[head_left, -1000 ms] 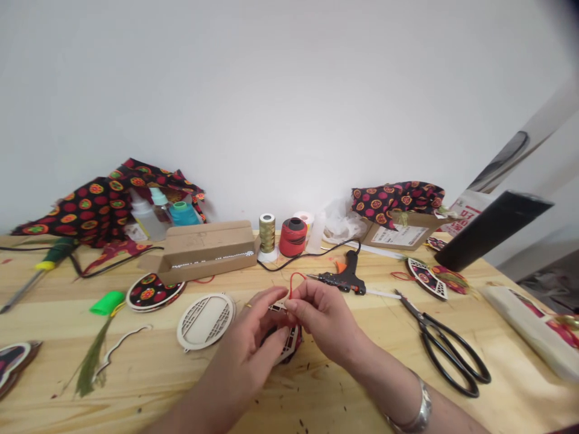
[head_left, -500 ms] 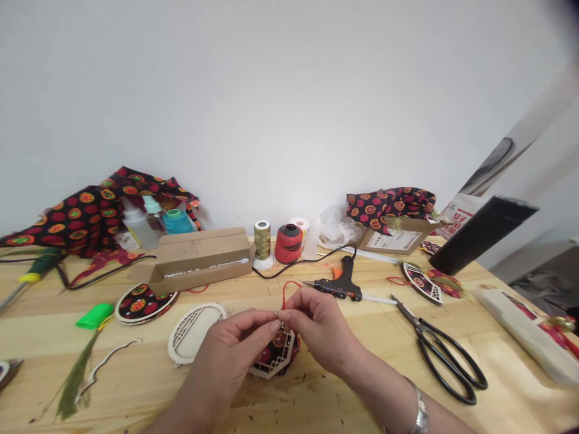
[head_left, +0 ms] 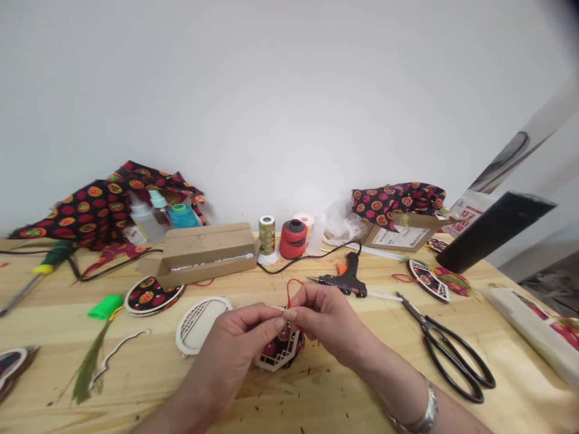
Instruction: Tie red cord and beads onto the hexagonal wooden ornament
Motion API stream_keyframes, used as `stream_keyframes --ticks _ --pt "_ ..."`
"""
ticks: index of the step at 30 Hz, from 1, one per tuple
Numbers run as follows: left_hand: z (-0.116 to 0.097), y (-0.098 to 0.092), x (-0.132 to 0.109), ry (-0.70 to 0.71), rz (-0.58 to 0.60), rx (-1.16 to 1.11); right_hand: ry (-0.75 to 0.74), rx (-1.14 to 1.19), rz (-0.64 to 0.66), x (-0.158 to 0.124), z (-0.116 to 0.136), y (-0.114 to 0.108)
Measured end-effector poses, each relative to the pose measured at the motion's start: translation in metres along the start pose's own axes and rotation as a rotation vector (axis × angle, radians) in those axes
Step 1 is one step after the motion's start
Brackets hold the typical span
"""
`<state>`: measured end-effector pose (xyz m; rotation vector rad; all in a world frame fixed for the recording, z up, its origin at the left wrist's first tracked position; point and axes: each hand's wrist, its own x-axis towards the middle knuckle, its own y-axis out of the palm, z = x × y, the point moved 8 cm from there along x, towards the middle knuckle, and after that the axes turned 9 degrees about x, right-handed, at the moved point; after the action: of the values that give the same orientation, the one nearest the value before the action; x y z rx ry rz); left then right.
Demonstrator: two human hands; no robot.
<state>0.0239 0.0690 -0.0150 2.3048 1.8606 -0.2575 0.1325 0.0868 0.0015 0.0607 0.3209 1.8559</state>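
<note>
My left hand (head_left: 244, 337) is closed in a pinch at the top of an octagonal pendant (head_left: 280, 354), which has a pale lattice frame over black and red patterned fabric. My right hand (head_left: 323, 319), with a silver bangle on its wrist, pinches a red cord (head_left: 289, 292) at the same spot. The cord loops up above the right fingers. Fingertips of both hands touch or nearly touch, so the exact point of hold is hidden. To the left of the hands lies a pale round lattice frame (head_left: 192, 330).
A black glue gun (head_left: 347, 278) and large black-handled scissors (head_left: 447, 349) lie to the right. Thread spools, including a red one (head_left: 293, 239), stand behind beside a cardboard box (head_left: 208, 244). At left are a green tassel (head_left: 93, 367), a fabric-covered disc (head_left: 151, 296) and a screwdriver (head_left: 43, 270).
The whole view has shifted slightly, so the table things appear a little further right. Both hands keep their pinch at the pendant's top, with hardly any movement.
</note>
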Motion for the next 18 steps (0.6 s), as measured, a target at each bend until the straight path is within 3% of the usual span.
stream_keyframes --ticks 7,18 --pt "-0.0051 0.0017 -0.0022 -0.005 0.016 0.039 0.087 0.021 -0.014 -0.0012 -0.0026 -0.0003" --pt "-0.0032 0.0015 -0.0031 -0.025 -0.002 0.003 0.088 0.012 -0.004 -0.0019 -0.0052 0.0024"
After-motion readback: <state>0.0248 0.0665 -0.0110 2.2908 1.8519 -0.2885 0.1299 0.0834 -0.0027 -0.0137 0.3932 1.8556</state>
